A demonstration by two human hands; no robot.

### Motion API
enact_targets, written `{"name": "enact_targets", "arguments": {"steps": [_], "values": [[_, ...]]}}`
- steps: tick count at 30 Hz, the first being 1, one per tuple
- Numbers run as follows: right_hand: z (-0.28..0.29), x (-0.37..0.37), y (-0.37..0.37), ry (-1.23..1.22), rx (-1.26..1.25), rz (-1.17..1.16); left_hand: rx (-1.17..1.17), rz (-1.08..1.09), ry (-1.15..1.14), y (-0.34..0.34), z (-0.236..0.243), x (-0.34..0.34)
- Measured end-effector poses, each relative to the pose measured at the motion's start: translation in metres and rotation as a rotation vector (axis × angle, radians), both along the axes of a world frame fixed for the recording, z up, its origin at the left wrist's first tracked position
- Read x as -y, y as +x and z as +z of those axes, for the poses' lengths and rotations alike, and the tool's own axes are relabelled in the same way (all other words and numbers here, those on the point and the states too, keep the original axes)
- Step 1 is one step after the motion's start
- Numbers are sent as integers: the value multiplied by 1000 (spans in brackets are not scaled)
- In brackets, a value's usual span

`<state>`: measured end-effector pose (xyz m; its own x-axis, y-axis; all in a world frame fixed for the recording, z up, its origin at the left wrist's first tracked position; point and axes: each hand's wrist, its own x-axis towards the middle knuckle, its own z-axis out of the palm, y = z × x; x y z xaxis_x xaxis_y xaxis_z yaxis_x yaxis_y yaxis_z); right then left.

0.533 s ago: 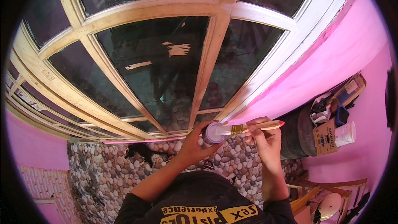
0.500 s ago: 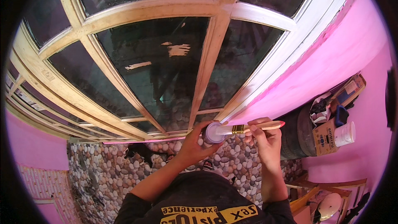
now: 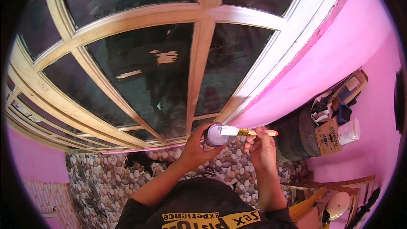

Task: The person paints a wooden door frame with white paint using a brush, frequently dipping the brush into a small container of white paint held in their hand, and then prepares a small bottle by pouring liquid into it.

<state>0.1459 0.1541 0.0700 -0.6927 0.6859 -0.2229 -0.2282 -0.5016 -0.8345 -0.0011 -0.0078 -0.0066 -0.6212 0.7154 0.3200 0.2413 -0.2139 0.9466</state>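
Observation:
In my left hand is a small round jar of whitish paint, fingers wrapped around its side and its open top facing up. My right hand pinches the wooden handle of a paintbrush, whose end is red. White paint coats the bristles, which lie over the jar's right rim. Just beyond both hands stands a paned window frame, cream on the left and brighter white along its right side. Pale smears mark one dark glass pane.
A pink wall runs along the right. Stacked dark tyres stand there, with a cardboard box and a white tub by them. A black cat-like shape lies on the pebble-patterned floor. Wooden furniture with a pale helmet sits lower right.
The brush has tilted and its bristles now rest higher at the jar's rim, rather than dipping into its mouth. My right hand has shifted slightly left and down. The view has turned a little.

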Motion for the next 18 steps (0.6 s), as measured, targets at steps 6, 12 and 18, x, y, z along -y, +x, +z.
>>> {"name": "enact_targets", "arguments": {"steps": [6,12,18], "values": [[-2,-20,-10,381,-78,-263,25,16,-14,2,-3,2],[-10,-41,-30,667,-19,-332,31,41,-59,3,-2,14],[0,-45,-55,872,2,-354,106,49,-40,3,-11,24]]}}
